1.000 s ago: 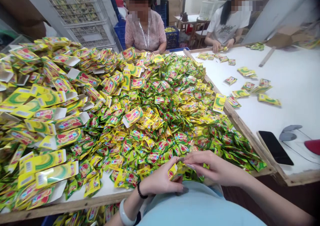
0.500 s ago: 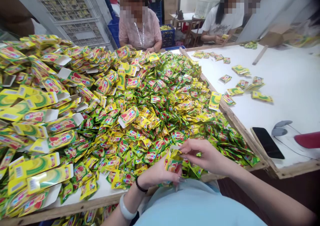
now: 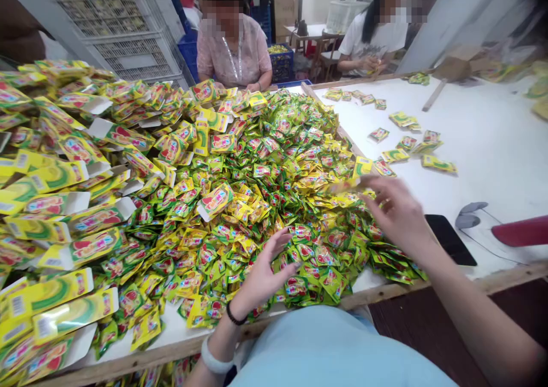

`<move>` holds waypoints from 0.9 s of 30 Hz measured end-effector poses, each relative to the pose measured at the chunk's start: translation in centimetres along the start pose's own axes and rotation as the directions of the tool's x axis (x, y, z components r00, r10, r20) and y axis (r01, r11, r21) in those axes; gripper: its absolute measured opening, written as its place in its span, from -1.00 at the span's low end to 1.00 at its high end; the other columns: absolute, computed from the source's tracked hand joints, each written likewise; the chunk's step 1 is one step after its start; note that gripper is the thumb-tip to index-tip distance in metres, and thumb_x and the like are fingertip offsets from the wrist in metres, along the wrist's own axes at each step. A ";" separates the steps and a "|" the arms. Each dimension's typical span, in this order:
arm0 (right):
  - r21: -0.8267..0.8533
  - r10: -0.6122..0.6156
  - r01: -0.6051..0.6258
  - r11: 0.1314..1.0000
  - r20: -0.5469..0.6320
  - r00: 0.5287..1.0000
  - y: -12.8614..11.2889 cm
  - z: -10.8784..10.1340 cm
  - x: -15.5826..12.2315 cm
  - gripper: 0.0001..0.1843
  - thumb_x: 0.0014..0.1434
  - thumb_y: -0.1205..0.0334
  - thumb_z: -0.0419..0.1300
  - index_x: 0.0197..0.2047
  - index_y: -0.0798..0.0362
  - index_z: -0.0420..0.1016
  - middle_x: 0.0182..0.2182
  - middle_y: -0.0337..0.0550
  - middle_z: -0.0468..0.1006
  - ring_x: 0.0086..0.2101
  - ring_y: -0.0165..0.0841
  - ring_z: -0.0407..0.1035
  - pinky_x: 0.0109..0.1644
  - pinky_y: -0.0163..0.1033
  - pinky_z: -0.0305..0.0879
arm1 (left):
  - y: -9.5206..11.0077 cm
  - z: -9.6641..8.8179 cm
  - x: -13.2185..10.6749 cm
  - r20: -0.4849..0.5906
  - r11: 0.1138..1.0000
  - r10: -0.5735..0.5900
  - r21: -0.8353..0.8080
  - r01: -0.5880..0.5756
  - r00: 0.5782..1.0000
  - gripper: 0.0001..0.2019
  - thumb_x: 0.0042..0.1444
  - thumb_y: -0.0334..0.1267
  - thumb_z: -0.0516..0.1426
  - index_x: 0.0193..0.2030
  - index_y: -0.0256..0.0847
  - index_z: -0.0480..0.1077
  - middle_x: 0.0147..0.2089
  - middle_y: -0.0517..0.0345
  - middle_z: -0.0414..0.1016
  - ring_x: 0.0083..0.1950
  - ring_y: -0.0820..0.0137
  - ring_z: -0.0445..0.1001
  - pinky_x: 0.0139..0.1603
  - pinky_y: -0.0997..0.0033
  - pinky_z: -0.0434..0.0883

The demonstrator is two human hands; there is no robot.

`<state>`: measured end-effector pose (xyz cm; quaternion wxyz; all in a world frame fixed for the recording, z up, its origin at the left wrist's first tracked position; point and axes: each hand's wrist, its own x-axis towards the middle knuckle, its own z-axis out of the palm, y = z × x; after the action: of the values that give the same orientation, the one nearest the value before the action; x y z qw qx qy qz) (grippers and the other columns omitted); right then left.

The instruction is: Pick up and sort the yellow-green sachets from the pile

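Observation:
My left hand (image 3: 264,273) hovers open, fingers spread, just over the near edge of a big heap of green and yellow sachets (image 3: 278,164). Further right my right hand (image 3: 396,210) is raised above the heap's right side, smeared by motion, with its fingers apart. A blurred yellow shape (image 3: 342,185) lies just beyond its fingertips; I cannot tell what it is or whether the fingers touch it. Flat yellow cartons (image 3: 64,204), some with open white flaps, are piled at the left of the heap.
A wooden rail (image 3: 385,291) edges the table. On the white table to the right lie a black phone (image 3: 449,238), grey pads (image 3: 468,214), a red object (image 3: 520,232) and scattered cartons (image 3: 406,141). Two people (image 3: 233,50) (image 3: 372,39) work at the far side. Grey crates (image 3: 115,27) stand behind.
Both hands held a small carton together near my body. Now they have parted and the carton is out of them: the left opened over the sachets, the right swung up and to the right.

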<state>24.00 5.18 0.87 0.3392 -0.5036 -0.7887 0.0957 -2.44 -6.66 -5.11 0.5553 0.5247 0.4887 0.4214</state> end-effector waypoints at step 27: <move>0.562 0.105 -0.318 0.763 0.378 0.920 -1.5 8.0 -2.1 -0.78 0.20 0.03 0.07 -0.29 0.01 0.26 -0.50 -0.31 0.40 -0.58 -0.45 0.23 -0.54 -0.34 0.15 | -2.3 -4.1 0.1 -0.478 0.910 0.024 0.374 0.178 0.878 -0.71 0.15 -0.11 0.02 -0.17 -0.25 0.43 -0.31 0.10 0.51 -0.31 0.36 0.44 -0.25 0.38 0.39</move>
<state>18.36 4.21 -5.31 0.3366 -0.4301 -0.6960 0.4661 -6.59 -6.04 -7.34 0.3145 0.4897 0.7067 0.4023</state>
